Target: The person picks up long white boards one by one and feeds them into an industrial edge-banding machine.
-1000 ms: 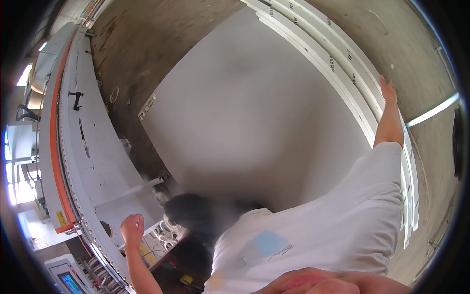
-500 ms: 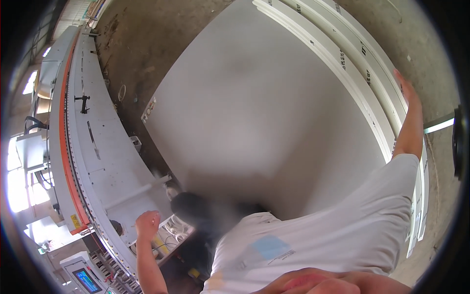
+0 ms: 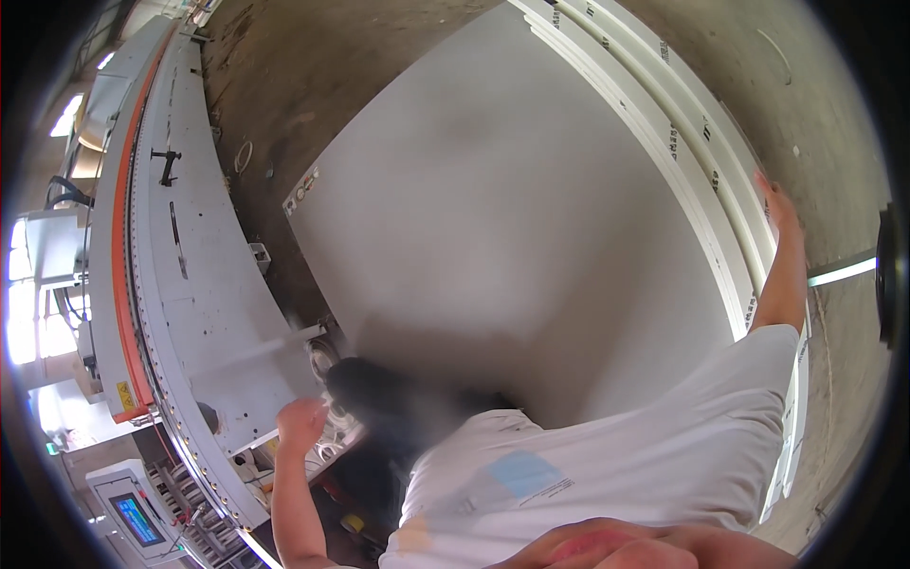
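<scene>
At the lower left, my left hand (image 3: pixel 301 422) is a loose fist beside the near end of the machine bed, with nothing visible in it. My right arm reaches out to the right. My right hand (image 3: pixel 780 204) lies at the outer edge of several long white profiles (image 3: pixel 697 180), its fingers stretched along the outermost one. These profiles rest along the right edge of a large grey panel (image 3: pixel 502 209) that fills the middle of the view. The panel's far left corner bears small stickers (image 3: pixel 301 190).
A long grey machine (image 3: pixel 218 313) with an orange rail (image 3: pixel 121 284) runs along the left. Near its lower end are a control box with a lit screen (image 3: pixel 137 517) and coiled pale hoses (image 3: pixel 332 431). Bare concrete floor (image 3: pixel 806 104) shows at the right.
My right hand has shifted nearer to me along the outer profile. The left fist has moved slightly right and up, and the whole view has turned a little.
</scene>
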Available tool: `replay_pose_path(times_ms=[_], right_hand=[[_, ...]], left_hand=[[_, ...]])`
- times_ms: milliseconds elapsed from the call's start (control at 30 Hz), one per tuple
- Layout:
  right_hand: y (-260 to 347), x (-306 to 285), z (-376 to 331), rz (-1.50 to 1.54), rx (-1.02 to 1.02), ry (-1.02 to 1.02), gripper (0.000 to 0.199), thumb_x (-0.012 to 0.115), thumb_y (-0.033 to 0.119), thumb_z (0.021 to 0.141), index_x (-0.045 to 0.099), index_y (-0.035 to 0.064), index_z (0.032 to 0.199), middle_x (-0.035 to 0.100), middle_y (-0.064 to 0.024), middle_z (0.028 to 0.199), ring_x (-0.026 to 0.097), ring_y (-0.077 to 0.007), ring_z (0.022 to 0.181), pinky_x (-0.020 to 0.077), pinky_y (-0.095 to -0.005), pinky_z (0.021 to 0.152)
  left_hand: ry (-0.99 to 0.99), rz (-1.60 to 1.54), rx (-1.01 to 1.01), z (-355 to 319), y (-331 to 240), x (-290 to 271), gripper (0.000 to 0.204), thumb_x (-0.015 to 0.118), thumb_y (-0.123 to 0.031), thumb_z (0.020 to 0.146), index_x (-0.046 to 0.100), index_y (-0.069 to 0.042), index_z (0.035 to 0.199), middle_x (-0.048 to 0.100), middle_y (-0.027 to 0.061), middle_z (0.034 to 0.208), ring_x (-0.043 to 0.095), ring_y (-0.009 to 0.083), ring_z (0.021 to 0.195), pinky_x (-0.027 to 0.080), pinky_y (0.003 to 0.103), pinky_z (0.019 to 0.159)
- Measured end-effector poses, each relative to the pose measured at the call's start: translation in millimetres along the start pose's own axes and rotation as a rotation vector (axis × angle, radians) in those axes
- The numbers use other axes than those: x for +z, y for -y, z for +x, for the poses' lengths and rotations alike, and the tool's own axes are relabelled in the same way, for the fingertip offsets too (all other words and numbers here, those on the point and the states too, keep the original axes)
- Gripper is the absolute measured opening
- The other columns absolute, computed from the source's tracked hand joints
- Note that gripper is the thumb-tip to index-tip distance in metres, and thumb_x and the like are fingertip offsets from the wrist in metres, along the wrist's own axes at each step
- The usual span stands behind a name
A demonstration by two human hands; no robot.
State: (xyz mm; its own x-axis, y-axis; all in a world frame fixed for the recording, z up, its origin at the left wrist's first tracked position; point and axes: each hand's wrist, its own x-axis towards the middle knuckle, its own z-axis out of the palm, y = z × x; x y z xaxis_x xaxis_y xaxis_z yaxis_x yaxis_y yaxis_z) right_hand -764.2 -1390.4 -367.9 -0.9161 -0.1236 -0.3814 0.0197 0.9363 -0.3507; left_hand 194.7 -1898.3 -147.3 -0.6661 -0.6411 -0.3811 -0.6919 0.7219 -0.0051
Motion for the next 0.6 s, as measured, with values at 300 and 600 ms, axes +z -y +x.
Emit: replay_pose_path(times_ms=[300, 600], right_hand=[[20.6, -8.8, -70.9, -0.034, -0.102, -0.036, 0.112, 0.066, 0.082, 0.088, 0.047, -0.0004, 0.161, 0.05, -0.0253, 0.163, 0.045, -0.0405, 0.154, 0.0356, -0.0472, 0.125], [124.2, -98.8, -294.5, -0.181, -0.162, -0.1, 0.118, 0.07, 0.082, 0.083, 0.044, -0.0034, 0.161, 0.06, -0.0258, 0.153, 0.055, -0.0392, 0.146, 0.0419, -0.0455, 0.12]], left_hand=[[-0.093, -0.168, 0.049, -29.9, -11.2, 1.6, 0.016, 0.077, -0.019, 0.093, 0.081, -0.008, 0.103, 0.078, 0.0139, 0.097, 0.074, 0.0361, 0.087, 0.059, 0.045, 0.079], [-0.207, -0.353, 0.115, -114.8, -19.9, -10.6, 0.015, 0.077, -0.017, 0.093, 0.08, -0.007, 0.104, 0.077, 0.012, 0.095, 0.074, 0.0339, 0.084, 0.059, 0.043, 0.077]])
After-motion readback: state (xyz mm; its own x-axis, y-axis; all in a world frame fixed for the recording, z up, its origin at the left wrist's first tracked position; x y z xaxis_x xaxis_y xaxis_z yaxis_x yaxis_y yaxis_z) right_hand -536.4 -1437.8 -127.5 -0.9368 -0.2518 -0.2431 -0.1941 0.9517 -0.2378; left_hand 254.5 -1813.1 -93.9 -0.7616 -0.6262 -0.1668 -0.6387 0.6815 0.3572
